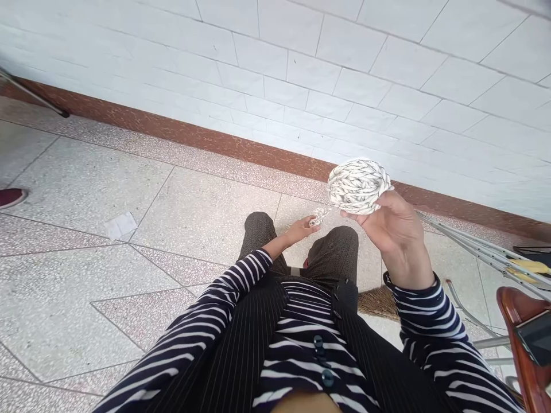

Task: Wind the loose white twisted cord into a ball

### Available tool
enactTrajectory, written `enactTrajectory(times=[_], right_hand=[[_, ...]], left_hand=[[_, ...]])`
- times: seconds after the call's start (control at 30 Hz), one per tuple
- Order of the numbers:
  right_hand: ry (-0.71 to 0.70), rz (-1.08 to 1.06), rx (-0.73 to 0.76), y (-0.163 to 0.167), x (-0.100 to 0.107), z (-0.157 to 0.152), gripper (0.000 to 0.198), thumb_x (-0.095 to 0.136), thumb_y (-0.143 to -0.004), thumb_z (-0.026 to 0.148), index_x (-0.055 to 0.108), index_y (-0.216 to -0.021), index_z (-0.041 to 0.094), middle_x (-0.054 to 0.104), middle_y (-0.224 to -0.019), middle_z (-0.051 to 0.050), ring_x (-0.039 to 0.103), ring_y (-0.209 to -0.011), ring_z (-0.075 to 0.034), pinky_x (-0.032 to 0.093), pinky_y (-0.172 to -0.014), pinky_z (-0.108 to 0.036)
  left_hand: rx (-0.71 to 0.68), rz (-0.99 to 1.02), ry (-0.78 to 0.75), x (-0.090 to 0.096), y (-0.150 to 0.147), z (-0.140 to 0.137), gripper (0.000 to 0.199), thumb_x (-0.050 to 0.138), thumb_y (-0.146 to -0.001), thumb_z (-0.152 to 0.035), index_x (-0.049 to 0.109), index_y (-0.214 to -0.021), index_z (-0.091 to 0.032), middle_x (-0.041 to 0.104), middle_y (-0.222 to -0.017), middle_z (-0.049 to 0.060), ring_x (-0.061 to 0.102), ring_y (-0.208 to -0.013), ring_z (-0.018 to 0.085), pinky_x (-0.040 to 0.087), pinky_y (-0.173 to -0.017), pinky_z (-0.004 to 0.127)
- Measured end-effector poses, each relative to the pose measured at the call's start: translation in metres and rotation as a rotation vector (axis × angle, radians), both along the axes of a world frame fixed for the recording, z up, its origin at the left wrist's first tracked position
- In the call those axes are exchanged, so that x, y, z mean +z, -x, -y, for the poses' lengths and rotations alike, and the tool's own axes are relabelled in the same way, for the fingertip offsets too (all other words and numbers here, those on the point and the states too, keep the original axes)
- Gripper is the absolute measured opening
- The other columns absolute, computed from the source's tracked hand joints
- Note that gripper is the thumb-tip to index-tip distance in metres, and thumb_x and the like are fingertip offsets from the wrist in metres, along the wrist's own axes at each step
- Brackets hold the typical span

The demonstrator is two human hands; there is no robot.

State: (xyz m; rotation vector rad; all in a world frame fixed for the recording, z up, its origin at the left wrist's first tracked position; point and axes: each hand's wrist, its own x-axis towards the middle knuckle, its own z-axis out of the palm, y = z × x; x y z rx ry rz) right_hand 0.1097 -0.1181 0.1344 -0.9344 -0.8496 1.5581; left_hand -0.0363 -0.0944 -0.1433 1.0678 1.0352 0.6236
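Observation:
A thick ball of white cord (359, 184) with dark flecks is raised in my right hand (398, 229). The thumb presses on its near side and the fingers reach beneath it. Lower and to the left, over my knees, my left hand (300, 231) pinches a small bunched piece of white cord (319, 216). This piece looks like the same material, and a thin strand seems to run from it toward the ball. Its exact shape is too small to make out.
A tiled white wall (279, 69) rises ahead above a reddish-brown skirting (215, 140). White paper (121, 226) lies on the floor at left, near a person's shoe (12, 198). On the right are metal poles (477, 241), a broom (379, 301) and a phone (536, 335) on brown wood (514, 307).

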Motion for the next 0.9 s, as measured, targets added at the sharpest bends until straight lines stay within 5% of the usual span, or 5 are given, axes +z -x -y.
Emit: enactTrajectory(times=[0.2,0.53,0.73,0.9], right_hand=[[0.002,0.025,-0.141,-0.015,0.005,0.011,0.056,0.073,-0.06,0.016,0.065,-0.114,0.03,0.075,-0.115,-0.001,0.072,-0.107,-0.024,0.065,-0.064,-0.028],[0.064,0.022,-0.599,-0.086,-0.044,0.006,0.038,0.072,-0.056,0.019,0.067,-0.094,0.022,0.071,-0.098,0.001,0.069,-0.086,-0.017,0.065,-0.062,-0.031],[0.138,0.011,-0.639,-0.093,-0.069,0.018,0.037,0.076,-0.056,0.017,0.063,-0.09,0.022,0.071,-0.095,0.002,0.069,-0.084,-0.016,0.066,-0.064,-0.031],[0.145,0.026,-0.534,-0.099,-0.059,0.036,0.041,0.077,-0.055,0.02,0.066,-0.093,0.023,0.075,-0.098,-0.001,0.072,-0.085,-0.019,0.065,-0.063,-0.032]], left_hand=[[0.087,-0.093,0.004,0.009,0.008,-0.029,0.02,0.077,-0.081,-0.031,0.078,-0.083,-0.012,0.074,-0.08,0.005,0.066,-0.075,0.015,0.054,-0.077,0.029],[0.415,0.099,-0.074,0.056,0.096,-0.057,0.035,0.089,-0.07,-0.04,0.078,-0.085,-0.011,0.076,-0.086,0.007,0.069,-0.081,0.017,0.061,-0.076,0.031],[0.555,0.249,-0.12,0.09,0.09,-0.079,0.026,0.082,-0.082,-0.032,0.071,-0.092,-0.01,0.072,-0.085,0.007,0.074,-0.083,0.018,0.063,-0.08,0.034],[0.559,0.391,-0.137,0.106,0.075,-0.093,0.016,0.08,-0.085,-0.022,0.071,-0.092,-0.01,0.07,-0.088,0.004,0.071,-0.086,0.014,0.061,-0.095,0.037]])
